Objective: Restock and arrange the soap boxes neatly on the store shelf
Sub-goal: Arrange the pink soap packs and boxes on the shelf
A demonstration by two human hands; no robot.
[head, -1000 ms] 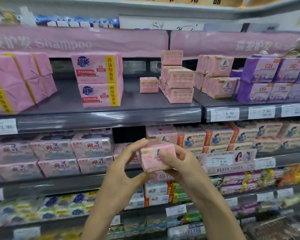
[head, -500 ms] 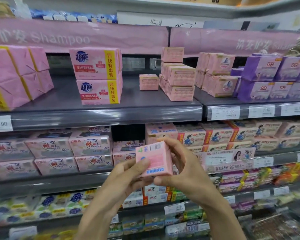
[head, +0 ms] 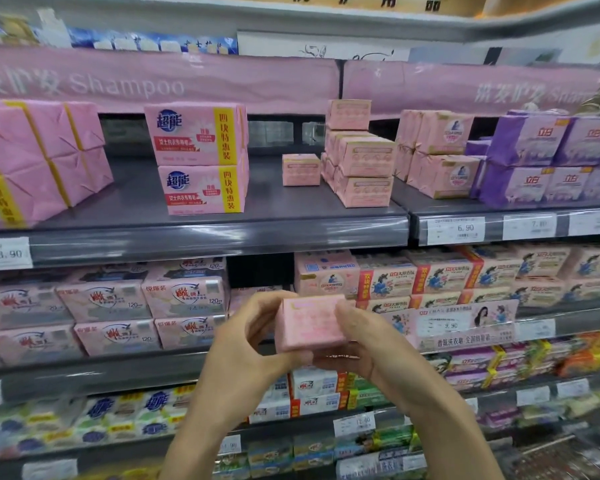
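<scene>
One pink soap box [head: 309,323], left hand [head: 243,344] and right hand [head: 374,348] fingers [head: 349,315] curled round its sides

1. We face a store shelving unit whose dark grey shelves [head: 194,237] run in tiers across the whole view.
2. The upper shelf [head: 291,209] is split by a seam right of centre, with the right section set slightly apart.
3. Clear strips along the front edges hold white price tags [head: 456,230], and we catch soft glare on them.
4. Above, a pink banner [head: 160,81] reads "Shampoo", and a second banner [head: 465,88] continues to the right.
5. A pale header board [head: 361,15] with dark characters caps the unit.
6. A promotional card [head: 465,325] hangs on a lower edge.
</scene>
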